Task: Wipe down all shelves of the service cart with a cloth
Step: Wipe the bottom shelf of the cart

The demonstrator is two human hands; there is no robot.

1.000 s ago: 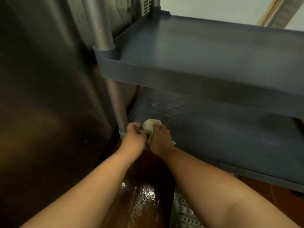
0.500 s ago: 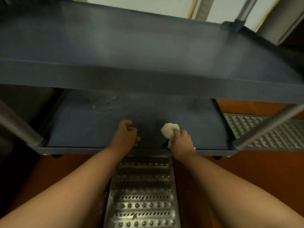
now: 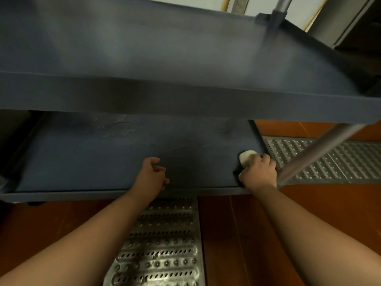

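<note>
Cart (image 3: 185, 96): upper shelf (image 3: 165, 48) overhangs the lower shelf (image 3: 92, 162), long axis left-right. Right hand (image 3: 258, 174) sits at the lower shelf's right front corner, fingers (image 3: 265, 159) curled round the cloth (image 3: 246, 157), which lies just beyond the knuckles, pressed on the shelf. Post (image 3: 321, 149) touching or just beside the hand on its right, shelf rim ahead; no room rightward. Open room all lies left. Left hand (image 3: 151, 176) mid-shelf near the front edge, fingers loosely curled, holding nothing. Likely next stroke: leftward. Drain grate (image 3: 165, 244) on the floor below.

Upper shelf (image 3: 185, 96) low over bare lower shelf (image 3: 92, 162)
</note>
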